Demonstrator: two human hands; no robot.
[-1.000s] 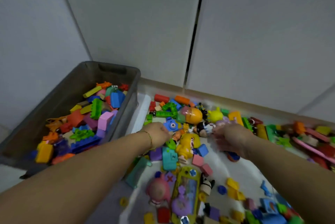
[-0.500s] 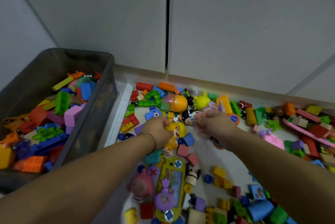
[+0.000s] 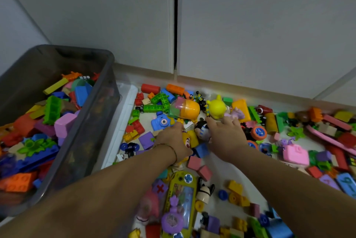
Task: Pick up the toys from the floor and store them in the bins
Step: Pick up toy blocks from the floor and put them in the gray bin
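While you lean over the floor (image 3: 219, 178), the toys (image 3: 294, 153) lie on it in a thick, mixed heap of many colours: small bricks, wheels, little figures and a yellow handheld game (image 3: 181, 199) near you. The grey bin (image 3: 81, 141) stands at the left, just beside the heap, and it already holds many bricks in orange, blue, green and pink.

Both your arms reach forward, side by side, into the middle of the heap. Your left hand (image 3: 171, 141), with a thin bracelet (image 3: 170, 148) at the wrist, lies palm down on a yellow doll (image 3: 190, 137) and covers a part of it; I cannot tell if the fingers grip it. Your right hand (image 3: 225, 137) is flat and relaxed, palm down, with its fingers (image 3: 212, 122) stretched toward a yellow-green figure (image 3: 215, 108). Its thumb side is just beside a round black and white head (image 3: 202, 130).

Compared with half a second ago, your right hand is now more spread and reaches farther forward, where before it was bunched; your left hand has stayed on the doll, and the bin is at the same side
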